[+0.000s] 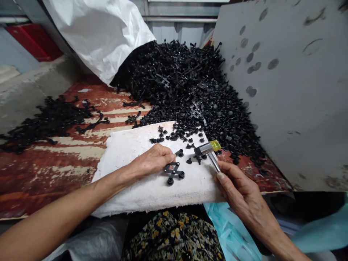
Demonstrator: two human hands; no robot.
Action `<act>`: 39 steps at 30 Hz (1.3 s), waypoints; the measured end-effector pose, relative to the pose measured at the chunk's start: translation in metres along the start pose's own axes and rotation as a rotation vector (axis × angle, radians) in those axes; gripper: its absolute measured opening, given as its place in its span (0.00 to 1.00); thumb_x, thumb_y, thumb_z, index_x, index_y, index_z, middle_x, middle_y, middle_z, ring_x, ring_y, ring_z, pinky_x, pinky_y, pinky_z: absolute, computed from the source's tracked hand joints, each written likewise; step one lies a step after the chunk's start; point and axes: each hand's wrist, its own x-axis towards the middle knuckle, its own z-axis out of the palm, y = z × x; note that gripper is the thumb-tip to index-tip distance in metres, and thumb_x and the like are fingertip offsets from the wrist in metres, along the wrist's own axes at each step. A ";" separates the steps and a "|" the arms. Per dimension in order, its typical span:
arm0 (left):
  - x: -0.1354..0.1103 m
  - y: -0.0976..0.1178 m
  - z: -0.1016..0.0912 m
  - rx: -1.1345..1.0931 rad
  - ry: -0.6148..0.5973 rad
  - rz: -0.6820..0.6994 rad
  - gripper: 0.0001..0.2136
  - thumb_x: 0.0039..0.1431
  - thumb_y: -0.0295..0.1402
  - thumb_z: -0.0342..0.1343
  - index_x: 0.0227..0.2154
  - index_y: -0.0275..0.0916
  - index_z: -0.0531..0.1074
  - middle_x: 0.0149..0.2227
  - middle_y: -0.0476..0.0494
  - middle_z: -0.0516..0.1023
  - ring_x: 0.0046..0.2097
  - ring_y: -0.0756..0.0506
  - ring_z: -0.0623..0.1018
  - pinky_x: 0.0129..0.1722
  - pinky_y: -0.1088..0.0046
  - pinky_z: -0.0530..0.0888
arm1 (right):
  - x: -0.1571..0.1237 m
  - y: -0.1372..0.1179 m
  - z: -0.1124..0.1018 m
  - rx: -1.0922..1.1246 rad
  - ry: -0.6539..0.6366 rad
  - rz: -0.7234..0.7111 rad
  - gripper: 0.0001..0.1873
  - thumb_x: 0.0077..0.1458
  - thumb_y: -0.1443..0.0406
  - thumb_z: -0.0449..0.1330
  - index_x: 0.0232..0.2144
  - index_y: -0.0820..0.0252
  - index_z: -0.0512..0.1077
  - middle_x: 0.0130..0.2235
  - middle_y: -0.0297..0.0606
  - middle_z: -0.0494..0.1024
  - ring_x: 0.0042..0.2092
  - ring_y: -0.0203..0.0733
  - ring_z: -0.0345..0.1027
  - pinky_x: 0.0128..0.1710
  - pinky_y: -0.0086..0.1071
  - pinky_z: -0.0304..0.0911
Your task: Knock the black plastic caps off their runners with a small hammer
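Note:
My left hand (156, 158) pinches one end of a black scissor-type linkage (174, 169), whose crossed bars carry round knobs at their ends. The linkage is over the white padded board (122, 192). In my right hand (236, 185) is a small hammer (206, 148) with a metal head, a black face on one end and a yellow face on the other. Its head is right of the linkage, above several loose black round-headed pieces (189, 160). The rest of the handle is hidden by my fingers.
A large heap of black parts (185, 79) rises behind the board, beside a white sack (100, 32). More black linkages (49, 119) lie at the left on the worn red tabletop (81, 166). A spotted grey panel (288, 90) stands at the right.

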 end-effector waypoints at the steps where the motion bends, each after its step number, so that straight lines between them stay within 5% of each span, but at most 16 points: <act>1: 0.001 0.000 0.000 0.010 0.005 0.001 0.14 0.50 0.41 0.53 0.18 0.36 0.68 0.18 0.52 0.63 0.21 0.53 0.58 0.21 0.76 0.53 | 0.000 0.000 0.000 0.001 0.001 -0.006 0.15 0.60 0.56 0.54 0.44 0.57 0.72 0.43 0.44 0.80 0.43 0.45 0.75 0.43 0.36 0.71; 39: 0.001 0.005 -0.003 -0.056 -0.033 -0.048 0.14 0.49 0.41 0.55 0.17 0.36 0.66 0.17 0.53 0.62 0.20 0.55 0.55 0.20 0.76 0.50 | -0.002 0.003 -0.001 -0.021 -0.031 0.058 0.19 0.61 0.55 0.53 0.48 0.60 0.71 0.47 0.48 0.79 0.44 0.47 0.74 0.44 0.39 0.70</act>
